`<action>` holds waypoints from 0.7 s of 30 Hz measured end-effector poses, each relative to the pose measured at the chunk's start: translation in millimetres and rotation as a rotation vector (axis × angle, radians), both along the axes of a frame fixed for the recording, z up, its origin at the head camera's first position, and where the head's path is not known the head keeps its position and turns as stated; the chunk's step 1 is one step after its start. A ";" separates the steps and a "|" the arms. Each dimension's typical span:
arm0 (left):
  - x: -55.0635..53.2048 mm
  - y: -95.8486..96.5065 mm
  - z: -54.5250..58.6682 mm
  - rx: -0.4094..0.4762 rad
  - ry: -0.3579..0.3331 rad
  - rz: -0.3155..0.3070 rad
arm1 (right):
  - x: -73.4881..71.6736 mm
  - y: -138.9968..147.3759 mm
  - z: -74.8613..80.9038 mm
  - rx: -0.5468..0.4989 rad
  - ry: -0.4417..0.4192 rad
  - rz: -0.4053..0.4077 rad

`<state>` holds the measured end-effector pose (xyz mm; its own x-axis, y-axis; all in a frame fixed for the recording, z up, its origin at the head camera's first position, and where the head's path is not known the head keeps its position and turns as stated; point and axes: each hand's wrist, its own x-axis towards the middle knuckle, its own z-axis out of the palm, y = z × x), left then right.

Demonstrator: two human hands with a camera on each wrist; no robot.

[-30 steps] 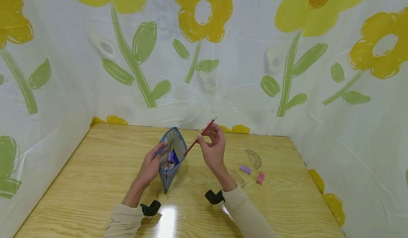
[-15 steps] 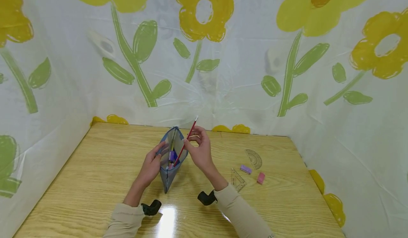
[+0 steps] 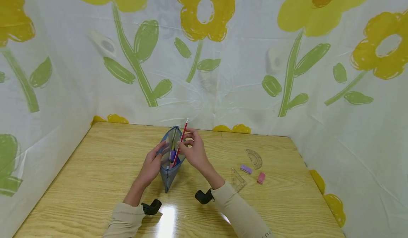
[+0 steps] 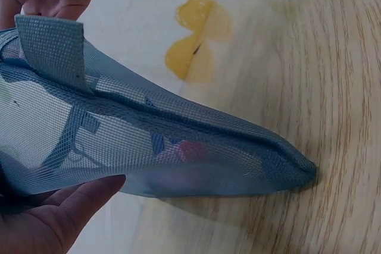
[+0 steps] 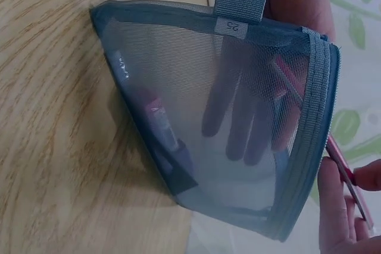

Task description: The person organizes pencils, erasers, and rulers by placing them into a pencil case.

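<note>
A blue-grey mesh pencil case [image 3: 169, 177] stands on the table with its zipped mouth spread wide. My left hand [image 3: 152, 164] grips its left side, fingers inside the mouth and thumb outside. Between thumb and fingers my right hand [image 3: 193, 150] pinches a red pencil [image 3: 183, 135] with a white end up. The pencil's lower part is inside the case; in the right wrist view it shows through the mesh. A purple item [image 3: 172, 156] lies in the case, and a pink one [image 5: 156, 114] shows through the mesh near the bottom.
To the right on the wooden table [image 3: 95, 181] lie a clear protractor [image 3: 254, 159], a clear set square [image 3: 237, 180], a purple eraser [image 3: 246, 169] and a pink eraser [image 3: 261, 178]. A flower-printed sheet [image 3: 236, 100] rises behind the table.
My right hand has moved left from beside the pencil case to its mouth. The red pencil has become steeper and its lower part has gone into the case. The left hand has stayed in place.
</note>
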<state>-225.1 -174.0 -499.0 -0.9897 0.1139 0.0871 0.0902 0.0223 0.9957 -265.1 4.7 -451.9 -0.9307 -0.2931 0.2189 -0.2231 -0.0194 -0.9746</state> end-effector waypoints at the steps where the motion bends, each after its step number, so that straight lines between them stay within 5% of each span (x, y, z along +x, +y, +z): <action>1: 0.1 0.1 0.2 0.001 -0.001 -0.002 | 0.0 -0.5 -0.2 0.002 -0.001 -0.002; 21: 0.9 2.4 2.8 0.007 -0.005 0.001 | -3.1 -11.9 3.4 0.189 -0.007 -0.036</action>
